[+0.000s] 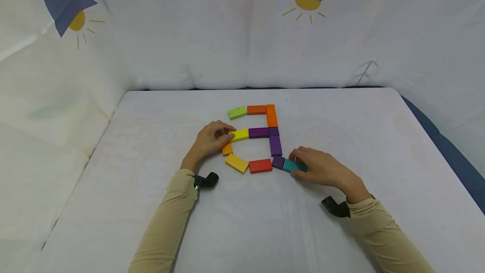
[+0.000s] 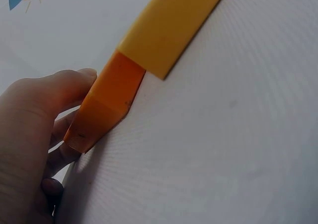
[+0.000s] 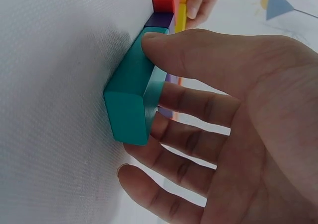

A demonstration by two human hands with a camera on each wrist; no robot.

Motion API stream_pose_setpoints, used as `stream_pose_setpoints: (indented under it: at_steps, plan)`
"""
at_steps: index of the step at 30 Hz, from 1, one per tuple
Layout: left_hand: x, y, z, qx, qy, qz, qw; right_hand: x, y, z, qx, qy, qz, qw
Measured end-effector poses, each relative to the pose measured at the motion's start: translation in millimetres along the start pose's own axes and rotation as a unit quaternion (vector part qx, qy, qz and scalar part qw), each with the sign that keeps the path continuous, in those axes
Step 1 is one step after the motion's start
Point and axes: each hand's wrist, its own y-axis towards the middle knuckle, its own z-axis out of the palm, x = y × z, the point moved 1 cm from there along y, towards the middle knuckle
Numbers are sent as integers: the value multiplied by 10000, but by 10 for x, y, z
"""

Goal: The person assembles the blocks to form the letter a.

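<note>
My left hand [image 1: 209, 140] pinches the left end of a yellow block [image 1: 240, 135], thumb on the near side and fingers beyond. Right by its thumb lies an orange block [image 2: 107, 95], which meets an amber-yellow block [image 2: 169, 28]. Thumb and fingers of my right hand [image 1: 322, 165] grip a teal block [image 3: 130, 90] along its two long sides. The teal block's left end adjoins a small dark purple block [image 1: 278, 162], near a red block [image 1: 260, 166]. Above these stand an upright purple block [image 1: 275, 145] and a level purple block [image 1: 259, 132], beside the yellow one.
At the top of the block figure are a lime green block [image 1: 237, 113], a red-orange block [image 1: 256, 110] and an upright orange block [image 1: 271, 115]. A white cloth covers the table [image 1: 242, 231]. White printed sheeting [image 1: 227, 41] hangs behind and to the left.
</note>
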Motion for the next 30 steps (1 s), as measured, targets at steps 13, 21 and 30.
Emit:
stream_pose_setpoints:
  at_steps: [13,21,30]
  plan:
    - [-17,-14,-12,-86,-141,-154,9997,-8,-11,-15,-88,55,-32,9999]
    - [-21,35,-26,-230,-107,-406,9989,-70,-10,-45,-47,244,-96,9996]
    - [-42,65,8,-77,383,-462,9982,-96,-3,-26,4,264,-70,9996]
